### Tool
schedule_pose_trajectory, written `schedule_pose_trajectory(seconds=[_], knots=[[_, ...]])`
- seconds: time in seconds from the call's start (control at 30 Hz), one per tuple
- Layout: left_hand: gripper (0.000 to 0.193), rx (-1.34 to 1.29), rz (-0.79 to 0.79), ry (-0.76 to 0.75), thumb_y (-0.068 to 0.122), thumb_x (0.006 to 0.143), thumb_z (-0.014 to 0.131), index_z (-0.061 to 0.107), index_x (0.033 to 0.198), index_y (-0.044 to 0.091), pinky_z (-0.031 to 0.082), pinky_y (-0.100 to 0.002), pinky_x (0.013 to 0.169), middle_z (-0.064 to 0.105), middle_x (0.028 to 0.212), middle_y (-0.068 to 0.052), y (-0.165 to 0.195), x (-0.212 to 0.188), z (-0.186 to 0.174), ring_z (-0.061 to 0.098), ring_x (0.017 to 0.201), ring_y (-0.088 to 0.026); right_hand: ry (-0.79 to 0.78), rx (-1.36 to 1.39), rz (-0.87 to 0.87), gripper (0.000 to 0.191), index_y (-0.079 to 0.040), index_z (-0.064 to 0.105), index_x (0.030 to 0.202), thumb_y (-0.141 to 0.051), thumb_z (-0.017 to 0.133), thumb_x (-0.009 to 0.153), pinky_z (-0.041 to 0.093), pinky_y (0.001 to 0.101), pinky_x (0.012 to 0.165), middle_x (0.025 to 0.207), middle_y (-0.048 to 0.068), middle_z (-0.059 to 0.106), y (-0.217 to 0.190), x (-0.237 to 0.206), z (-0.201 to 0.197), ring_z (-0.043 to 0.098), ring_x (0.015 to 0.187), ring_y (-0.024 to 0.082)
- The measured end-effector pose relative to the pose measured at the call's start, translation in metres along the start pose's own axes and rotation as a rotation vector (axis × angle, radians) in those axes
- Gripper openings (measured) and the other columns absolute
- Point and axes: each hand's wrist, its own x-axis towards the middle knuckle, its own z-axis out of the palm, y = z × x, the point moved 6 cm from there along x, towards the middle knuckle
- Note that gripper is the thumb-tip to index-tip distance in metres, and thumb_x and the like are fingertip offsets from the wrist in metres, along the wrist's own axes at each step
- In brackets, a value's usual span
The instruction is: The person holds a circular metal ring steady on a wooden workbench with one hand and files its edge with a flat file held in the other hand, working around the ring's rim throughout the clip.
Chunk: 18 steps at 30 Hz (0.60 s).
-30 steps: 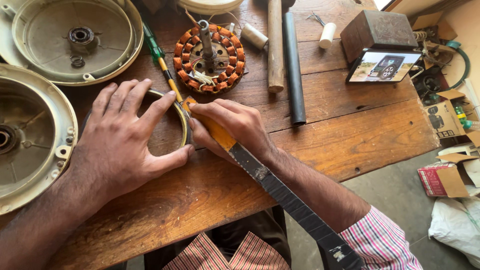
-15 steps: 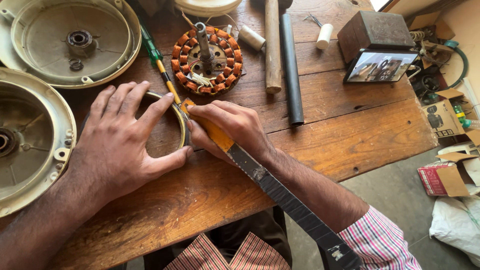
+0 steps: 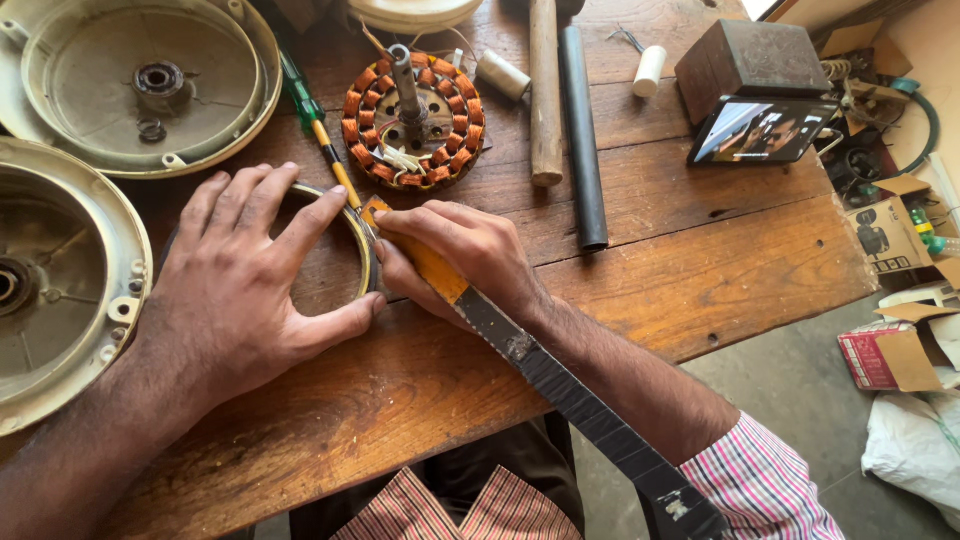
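My left hand (image 3: 240, 285) lies flat on the wooden bench with its fingers spread over a thin metal ring (image 3: 362, 245), pressing it down. My right hand (image 3: 460, 260) grips a long flat tool (image 3: 560, 385) with an orange front part and a black taped shaft. The tool's tip rests against the ring's right edge. A green-handled screwdriver (image 3: 315, 125) lies just behind the ring, its shaft touching it. A copper-wound fan stator (image 3: 412, 120) with a steel shaft stands behind my right hand.
Two cream fan housing halves (image 3: 60, 290) (image 3: 200, 110) lie at the left. A wooden handle (image 3: 545, 95), a black tube (image 3: 582, 140), a phone (image 3: 765, 130) leaning on a dark block, and small white rolls sit at the back. Cardboard boxes (image 3: 890, 235) lie on the floor at right.
Both hands stay on the ring and tool with only slight shifts; the view has drifted a little.
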Motion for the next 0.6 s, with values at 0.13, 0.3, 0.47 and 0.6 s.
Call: schedule_pose_trajectory(seconds=[0.13, 0.3, 0.47, 0.6], knots=[[0.095, -0.008, -0.002, -0.006, 0.074, 0.080, 0.057, 0.048, 0.148, 0.008, 0.022, -0.054, 0.121, 0.045, 0.145, -0.029, -0.0001, 0.0002, 0.0004, 0.036, 0.143, -0.040, 0.014, 0.005, 0.001, 0.026, -0.009, 0.069, 0.116, -0.013, 0.080, 0.093, 0.062, 0.0351, 0.076, 0.095, 0.008, 0.072, -0.0002, 0.0002, -0.0004, 0.075, 0.086, 0.024], [0.095, -0.003, 0.006, -0.008, 0.075, 0.081, 0.057, 0.047, 0.148, 0.008, 0.021, -0.054, 0.121, 0.044, 0.144, -0.029, 0.0002, 0.0001, 0.0005, 0.036, 0.143, -0.040, 0.008, 0.010, -0.003, 0.026, -0.008, 0.069, 0.116, -0.012, 0.080, 0.093, 0.061, 0.0353, 0.077, 0.096, 0.008, 0.072, -0.0004, 0.0003, -0.0006, 0.075, 0.087, 0.024], [0.095, 0.000, 0.002, -0.013, 0.075, 0.081, 0.056, 0.047, 0.148, 0.008, 0.021, -0.054, 0.121, 0.045, 0.144, -0.029, 0.0002, -0.0001, 0.0011, 0.036, 0.143, -0.040, 0.002, 0.012, 0.010, 0.026, -0.008, 0.069, 0.116, -0.013, 0.080, 0.093, 0.061, 0.0353, 0.076, 0.095, 0.008, 0.072, -0.0006, -0.0004, -0.0010, 0.075, 0.086, 0.024], [0.094, 0.005, 0.004, -0.015, 0.076, 0.081, 0.056, 0.047, 0.147, 0.008, 0.021, -0.055, 0.121, 0.044, 0.144, -0.030, 0.0002, -0.0001, 0.0015, 0.036, 0.143, -0.040, 0.009, 0.019, 0.015, 0.026, -0.009, 0.069, 0.117, -0.013, 0.080, 0.094, 0.062, 0.0347, 0.076, 0.096, 0.008, 0.072, 0.0000, -0.0008, -0.0016, 0.075, 0.086, 0.023]])
